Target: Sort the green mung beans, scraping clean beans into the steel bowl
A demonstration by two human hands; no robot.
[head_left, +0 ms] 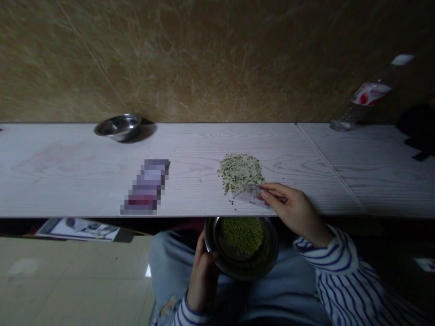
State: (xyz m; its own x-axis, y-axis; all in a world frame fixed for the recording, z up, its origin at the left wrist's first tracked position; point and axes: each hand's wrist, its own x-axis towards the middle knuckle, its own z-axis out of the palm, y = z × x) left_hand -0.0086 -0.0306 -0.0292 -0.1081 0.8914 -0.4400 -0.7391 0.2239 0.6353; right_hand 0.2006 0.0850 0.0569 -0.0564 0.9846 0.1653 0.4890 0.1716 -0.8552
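Note:
A metal bowl (261, 267) with green mung beans (242, 234) in it sits just under the table's front edge, above my lap. My left hand (204, 271) grips this bowl by its left rim. On the table lies a spread of white grains mixed with green beans (240, 171). At the near side of that spread, my right hand (292, 206) pinches a thin, clear plastic piece (253, 194) between thumb and fingers. The plastic lies low over the table, touching or nearly touching the grains. A few beans are scattered near it.
An empty-looking metal bowl (118, 127) stands by the wall at the back left. A blurred-out phone-like object (146, 188) lies left of the grains. A clear bottle (367, 97) stands at the back right, with a dark object (418, 129) beside it. Papers (84, 228) show below the table edge.

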